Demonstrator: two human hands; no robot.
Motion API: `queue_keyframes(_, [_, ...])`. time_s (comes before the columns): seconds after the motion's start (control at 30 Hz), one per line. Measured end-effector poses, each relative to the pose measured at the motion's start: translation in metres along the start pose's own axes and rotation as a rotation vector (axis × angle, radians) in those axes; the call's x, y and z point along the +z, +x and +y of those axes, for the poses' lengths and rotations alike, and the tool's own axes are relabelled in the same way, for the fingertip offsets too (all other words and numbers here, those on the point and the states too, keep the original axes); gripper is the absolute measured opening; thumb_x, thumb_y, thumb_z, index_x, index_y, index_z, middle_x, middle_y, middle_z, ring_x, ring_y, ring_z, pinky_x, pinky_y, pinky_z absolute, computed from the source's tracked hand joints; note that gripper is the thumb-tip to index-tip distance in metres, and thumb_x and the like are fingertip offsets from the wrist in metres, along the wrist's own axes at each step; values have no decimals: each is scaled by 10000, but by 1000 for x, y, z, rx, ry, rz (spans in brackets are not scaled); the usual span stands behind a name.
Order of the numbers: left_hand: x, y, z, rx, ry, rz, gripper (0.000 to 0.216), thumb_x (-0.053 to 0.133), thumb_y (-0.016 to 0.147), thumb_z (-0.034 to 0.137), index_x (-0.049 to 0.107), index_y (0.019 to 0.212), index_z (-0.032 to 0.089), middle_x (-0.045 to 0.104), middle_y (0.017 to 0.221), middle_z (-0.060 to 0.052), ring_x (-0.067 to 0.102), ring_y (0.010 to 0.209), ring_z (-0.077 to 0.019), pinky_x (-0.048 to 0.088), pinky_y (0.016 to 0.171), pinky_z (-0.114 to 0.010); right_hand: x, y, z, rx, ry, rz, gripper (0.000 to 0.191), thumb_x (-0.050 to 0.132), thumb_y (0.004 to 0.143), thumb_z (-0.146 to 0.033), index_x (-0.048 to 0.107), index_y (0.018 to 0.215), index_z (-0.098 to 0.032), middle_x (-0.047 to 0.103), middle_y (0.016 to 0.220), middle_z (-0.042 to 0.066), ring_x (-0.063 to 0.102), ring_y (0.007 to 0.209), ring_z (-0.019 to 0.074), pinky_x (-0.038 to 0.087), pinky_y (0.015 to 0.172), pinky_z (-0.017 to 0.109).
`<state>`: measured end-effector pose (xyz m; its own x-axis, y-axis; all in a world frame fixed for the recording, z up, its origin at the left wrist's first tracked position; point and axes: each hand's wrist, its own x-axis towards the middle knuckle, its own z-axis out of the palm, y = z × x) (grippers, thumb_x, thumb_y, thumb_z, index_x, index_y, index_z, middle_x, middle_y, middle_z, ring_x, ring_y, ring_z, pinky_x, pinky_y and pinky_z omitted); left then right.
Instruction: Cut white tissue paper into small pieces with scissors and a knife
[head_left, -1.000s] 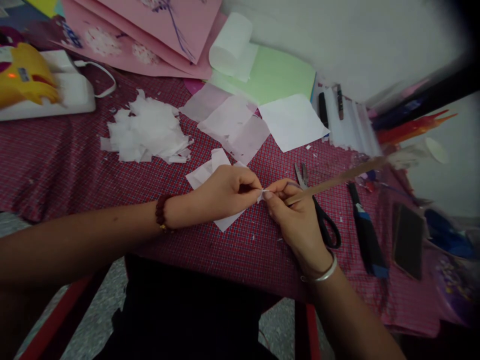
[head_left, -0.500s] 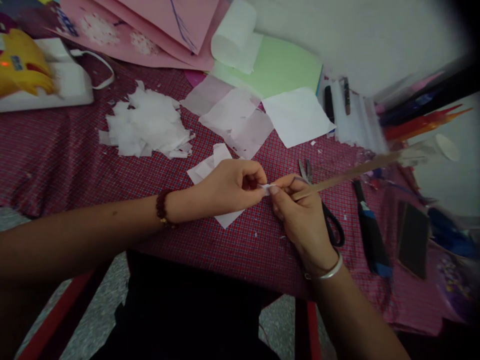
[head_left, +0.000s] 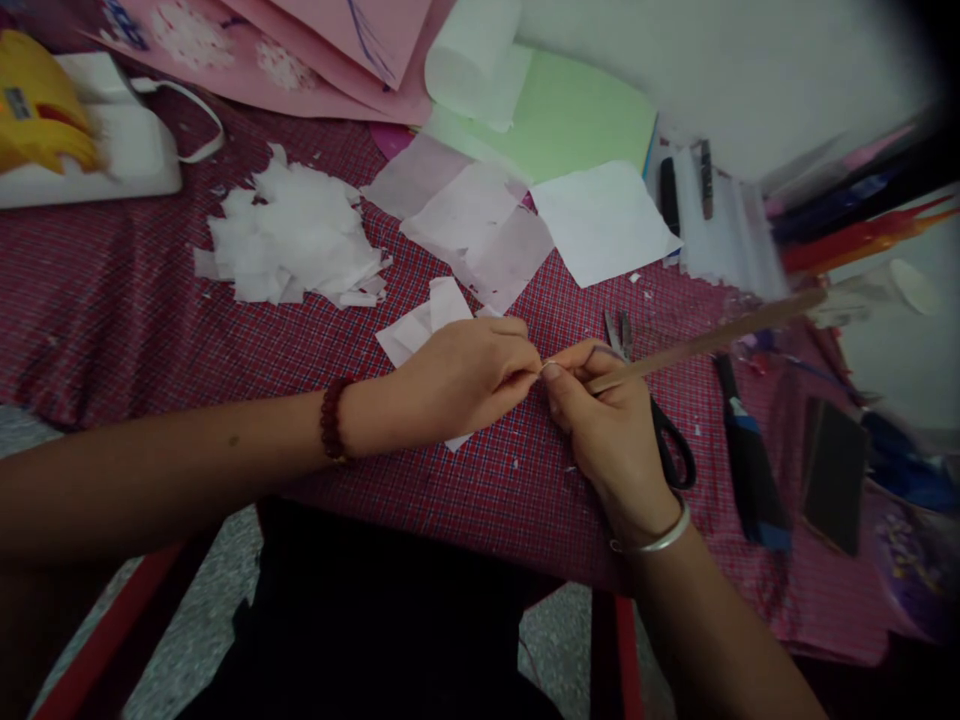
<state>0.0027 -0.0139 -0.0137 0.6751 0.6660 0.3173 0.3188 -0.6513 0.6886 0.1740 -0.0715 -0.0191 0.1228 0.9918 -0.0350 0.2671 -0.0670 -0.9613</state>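
My left hand (head_left: pixel 480 380) is closed in a pinch, its fingertips meeting those of my right hand. A small bit of white paper (head_left: pixel 549 366) barely shows between them, mostly hidden by the fingers. My right hand (head_left: pixel 607 420) is closed too, thumb and index finger at the paper, while a long tan stick (head_left: pixel 712 340) runs out of its grip to the upper right. Beneath my left hand lie loose white paper pieces (head_left: pixel 416 330). Scissors (head_left: pixel 671 445) with black handles lie partly behind my right hand.
A heap of cut white paper (head_left: pixel 300 235) lies at left. Behind are thin translucent sheets (head_left: pixel 480 235), a white sheet (head_left: pixel 604 220), green paper (head_left: pixel 585 120) and a white roll (head_left: pixel 469 50). A yellow glue gun (head_left: pixel 45 105) is at far left, a black-handled tool (head_left: pixel 754 470) at right.
My left fingers have curled tighter and moved against my right fingertips, so the white paper between them is now nearly covered. The whole view has shifted slightly.
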Motion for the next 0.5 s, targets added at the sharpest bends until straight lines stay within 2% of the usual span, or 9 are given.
queue_keyframes(0.13, [-5, 7, 3, -263, -343, -35, 133, 590, 797, 127, 703, 732, 151, 630, 631, 16, 554, 591, -82, 434, 575, -189, 0, 0, 3, -5, 105, 3, 109, 654, 863, -242, 613, 766, -215, 479, 607, -59, 395, 494, 91, 304, 466, 246])
queue_keyframes(0.27, [-9, 12, 2, -536, -696, -138, 196, 553, 813, 166, 646, 643, 143, 577, 539, 17, 516, 483, -70, 403, 484, -182, 1, 0, -3, -52, 60, -12, 120, 648, 862, -223, 610, 750, -205, 489, 619, -57, 397, 496, 86, 315, 474, 244])
queue_keyframes(0.4, [-8, 11, 1, -573, -776, -172, 142, 628, 791, 203, 630, 660, 148, 529, 509, 43, 459, 438, -55, 347, 435, -176, 2, -1, -10, -130, -23, -3, 117, 659, 838, -211, 616, 730, -199, 522, 652, -39, 459, 555, 101, 352, 505, 244])
queue_keyframes(0.5, [-9, 10, 2, -576, -722, -164, 120, 654, 775, 181, 617, 667, 145, 486, 494, 65, 394, 415, -38, 277, 409, -171, 2, -2, -8, -100, 19, -14, 110, 659, 837, -233, 625, 738, -201, 514, 636, -43, 444, 544, 98, 341, 501, 244])
